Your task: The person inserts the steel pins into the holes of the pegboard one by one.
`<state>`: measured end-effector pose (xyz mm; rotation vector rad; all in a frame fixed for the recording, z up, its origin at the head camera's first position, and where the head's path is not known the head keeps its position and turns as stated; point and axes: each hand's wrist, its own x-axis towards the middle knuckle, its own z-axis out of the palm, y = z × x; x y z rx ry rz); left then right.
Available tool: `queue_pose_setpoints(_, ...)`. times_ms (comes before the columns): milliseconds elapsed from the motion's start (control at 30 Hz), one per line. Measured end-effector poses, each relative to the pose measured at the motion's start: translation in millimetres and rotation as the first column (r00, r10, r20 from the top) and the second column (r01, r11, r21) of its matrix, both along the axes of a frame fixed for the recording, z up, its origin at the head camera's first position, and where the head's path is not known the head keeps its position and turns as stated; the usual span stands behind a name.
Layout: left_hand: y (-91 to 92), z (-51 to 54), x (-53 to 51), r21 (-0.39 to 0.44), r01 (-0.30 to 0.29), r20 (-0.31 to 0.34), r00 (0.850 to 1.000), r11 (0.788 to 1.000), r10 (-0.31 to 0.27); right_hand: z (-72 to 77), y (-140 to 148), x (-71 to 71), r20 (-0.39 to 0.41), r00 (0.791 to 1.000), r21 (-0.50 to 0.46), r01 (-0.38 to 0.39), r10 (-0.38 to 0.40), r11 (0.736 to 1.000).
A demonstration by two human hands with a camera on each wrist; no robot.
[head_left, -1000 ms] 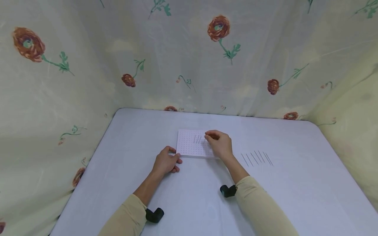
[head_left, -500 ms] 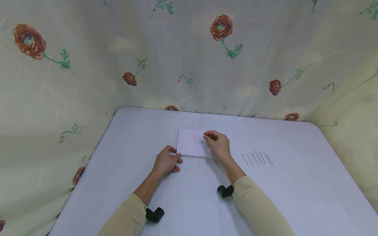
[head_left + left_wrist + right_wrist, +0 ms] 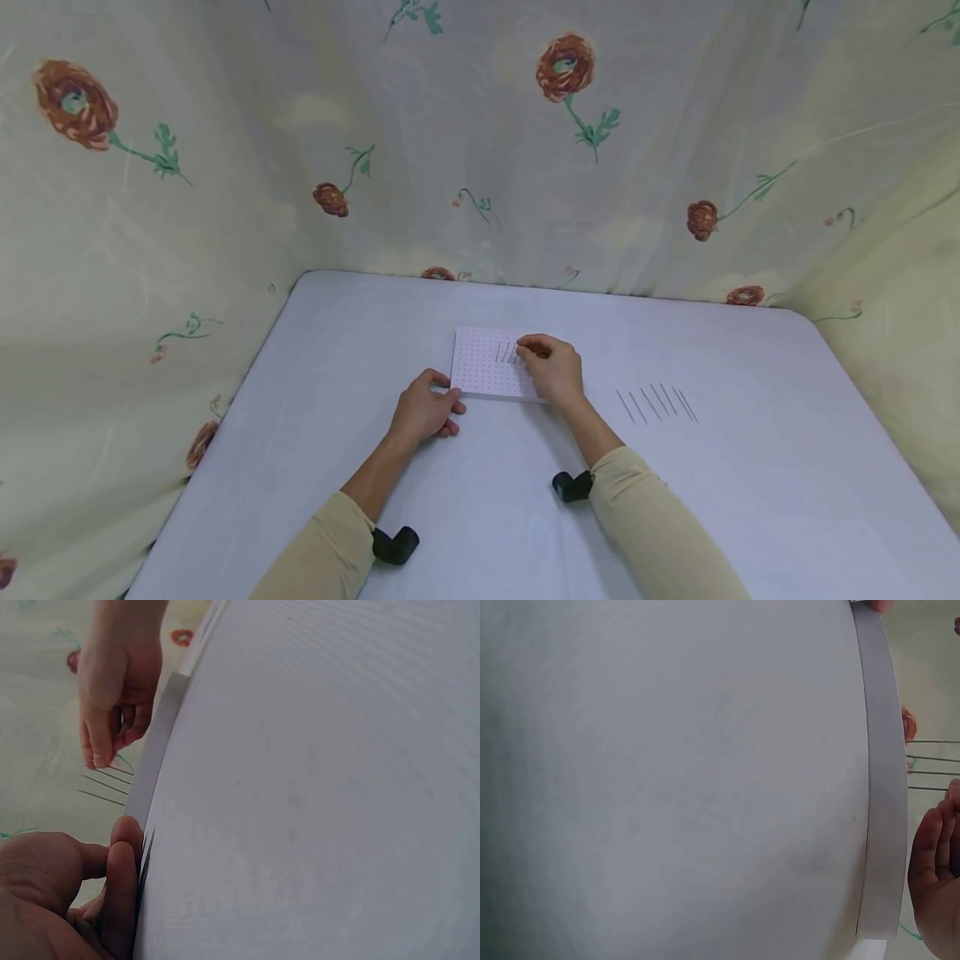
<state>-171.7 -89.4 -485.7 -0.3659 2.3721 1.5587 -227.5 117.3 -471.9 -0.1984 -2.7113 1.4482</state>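
Observation:
A white board with rows of small holes, a pegboard (image 3: 480, 382), lies flat on the table. Several thin dark rods (image 3: 498, 352) stand upright in a row in its holes. My left hand (image 3: 422, 410) grips the near left corner of the board, thumb at the front edge. Over the right part of the board, my right hand (image 3: 555, 372) pinches the top of a thin rod (image 3: 928, 788) between thumb and fingertips. That rod stands at the end of the row in the right wrist view; its lower tip is hidden by the board's edge there.
To the right of the board, several loose thin rods (image 3: 626, 407) lie side by side on the white tabletop (image 3: 750, 467). A flowered curtain (image 3: 465, 150) hangs behind the table and along its sides.
My right hand has shifted slightly left, bringing its rod close beside the standing ones. My left hand keeps its grip on the corner. The loose rods lie as before.

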Motion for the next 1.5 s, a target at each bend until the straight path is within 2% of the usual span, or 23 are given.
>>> queue_pose_setpoints(467, 4.0, 1.7, 1.5, -0.007, 0.005, 0.001, 1.0, 1.0, -0.005, -0.9, 3.4, 3.4, 0.033, 0.999, 0.028, 0.005, -0.006, 1.0)
queue_pose_setpoints(667, 5.4, 2.4, 0.0, -0.012, 0.0, 0.0, 1.0, 1.0, 0.0, 4.8, 16.1, 3.1, 0.048, 0.999, 0.02, 0.022, -0.023, 1.0)
queue_pose_setpoints(900, 6.6, 3.1, -2.9, -0.015, 0.001, 0.003, 1.0, 1.0, -0.001, 14.2, 58.9, 5.2, 0.024, 0.994, 0.017, 0.104, -0.104, 0.994)
queue_pose_setpoints(1100, 2.3, 4.6, -0.8, -0.004, 0.007, -0.005, 1.0, 1.0, -0.007, 15.3, 99.5, 15.3, 0.015, 0.986, 0.02, 0.163, -0.163, 0.986)
queue_pose_setpoints(1333, -1.4, 3.9, 1.6, 0.016, 0.013, -0.007, 1.0, 1.0, -0.013, 20.0, 137.2, 28.0, 0.031, 0.983, 0.008, 0.18, -0.18, 0.984)
queue_pose_setpoints(1500, -2.1, 2.5, 1.7, 0.02, 0.02, -0.02, 1.0, 1.0, -0.02, 25.2, 165.0, 38.9, 0.038, 0.974, -0.005, 0.224, -0.223, 0.975)
